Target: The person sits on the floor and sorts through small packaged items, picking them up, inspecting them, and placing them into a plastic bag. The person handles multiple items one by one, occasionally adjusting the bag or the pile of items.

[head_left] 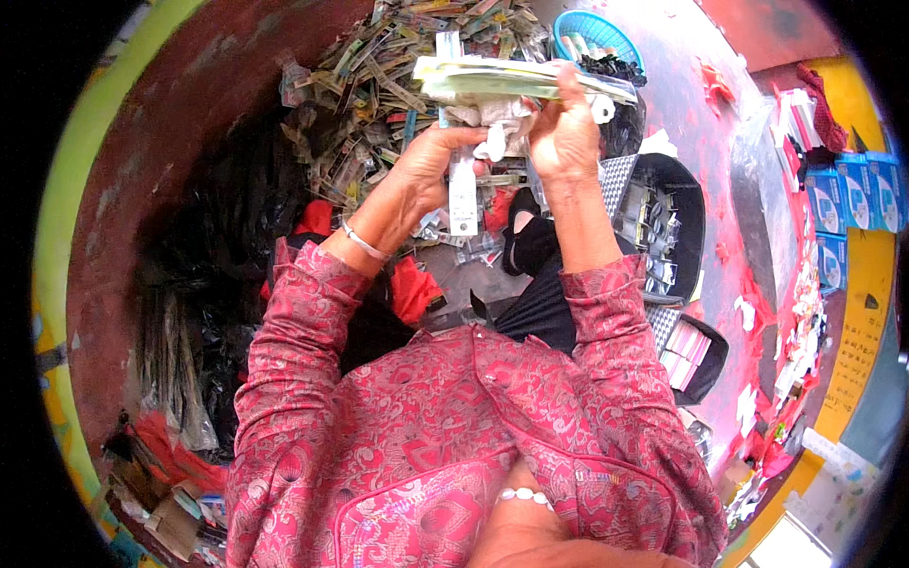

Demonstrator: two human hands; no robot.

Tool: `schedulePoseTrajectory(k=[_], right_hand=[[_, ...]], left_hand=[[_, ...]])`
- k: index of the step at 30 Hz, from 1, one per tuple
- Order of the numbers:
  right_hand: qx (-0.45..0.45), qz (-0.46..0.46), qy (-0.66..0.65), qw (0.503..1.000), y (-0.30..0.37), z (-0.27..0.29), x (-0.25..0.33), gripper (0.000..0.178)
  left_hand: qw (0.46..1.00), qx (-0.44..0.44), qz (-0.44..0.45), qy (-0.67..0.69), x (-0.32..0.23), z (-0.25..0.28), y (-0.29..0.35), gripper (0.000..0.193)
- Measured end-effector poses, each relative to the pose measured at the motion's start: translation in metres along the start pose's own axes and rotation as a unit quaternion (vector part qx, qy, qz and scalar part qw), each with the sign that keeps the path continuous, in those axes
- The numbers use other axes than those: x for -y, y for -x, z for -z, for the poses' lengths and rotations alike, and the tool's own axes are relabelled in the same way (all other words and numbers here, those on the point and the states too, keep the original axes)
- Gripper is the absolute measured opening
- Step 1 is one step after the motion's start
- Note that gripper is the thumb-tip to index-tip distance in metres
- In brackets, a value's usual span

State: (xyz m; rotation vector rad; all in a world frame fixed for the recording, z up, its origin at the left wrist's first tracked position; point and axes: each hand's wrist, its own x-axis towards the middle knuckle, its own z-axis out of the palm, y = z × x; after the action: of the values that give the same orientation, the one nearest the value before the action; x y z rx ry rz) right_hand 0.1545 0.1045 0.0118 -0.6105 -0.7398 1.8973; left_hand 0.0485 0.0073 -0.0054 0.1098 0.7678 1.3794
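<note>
Above a large heap of printed strip packets, both my hands are raised in front of me. My right hand (pixel 565 137) is closed, its thumb on top of a stack of long, flat yellow-green packets (pixel 502 78) lying crosswise. My left hand (pixel 428 163) is closed, thumb and fingers pinching a long narrow white strip packet (pixel 462 204) with a hole near its lower end. That strip passes behind the stack. Crumpled white material (pixel 497 123) sits between the two hands, below the stack; its kind is unclear. My left fingertips are partly hidden.
The heap of packets (pixel 369 104) spreads beyond my hands. A blue basket (pixel 598 28) stands at the far right. Nearer are a black bin (pixel 696 204) of silvery packets and a smaller one with pink-and-white packs (pixel 686 355). Black plastic (pixel 204 227) lies left; blue boxes (pixel 852 194) are far right.
</note>
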Motion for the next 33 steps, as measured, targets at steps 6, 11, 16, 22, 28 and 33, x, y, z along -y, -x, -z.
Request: schedulePoseTrajectory(k=[6, 11, 16, 22, 28, 33], right_hand=[[-0.012, 0.054, -0.048, 0.997, -0.010, 0.006, 0.042, 0.012], [0.050, 0.271, 0.177, 0.945, -0.004, -0.004, 0.035, 0.007], [0.108, 0.235, 0.109, 0.960, 0.004, -0.017, 0.024, 0.013], [0.149, 0.102, -0.013, 0.983, 0.010, -0.023, 0.012, 0.017], [0.091, 0.041, -0.056, 0.993, 0.013, -0.022, 0.010, 0.010], [0.049, 0.172, -0.051, 0.983, -0.002, -0.015, 0.025, 0.011]], left_hand=[[0.998, -0.008, -0.017, 0.064, -0.015, 0.023, 0.000, 0.023], [0.991, 0.017, 0.012, 0.136, -0.011, 0.025, -0.006, 0.035], [0.983, -0.012, 0.039, 0.179, 0.000, 0.017, -0.015, 0.024], [0.990, -0.027, 0.029, 0.135, 0.003, 0.012, -0.006, 0.023], [0.995, -0.021, 0.007, 0.094, 0.006, 0.009, -0.014, 0.033], [0.978, 0.013, 0.101, 0.180, -0.005, 0.038, -0.023, 0.035]])
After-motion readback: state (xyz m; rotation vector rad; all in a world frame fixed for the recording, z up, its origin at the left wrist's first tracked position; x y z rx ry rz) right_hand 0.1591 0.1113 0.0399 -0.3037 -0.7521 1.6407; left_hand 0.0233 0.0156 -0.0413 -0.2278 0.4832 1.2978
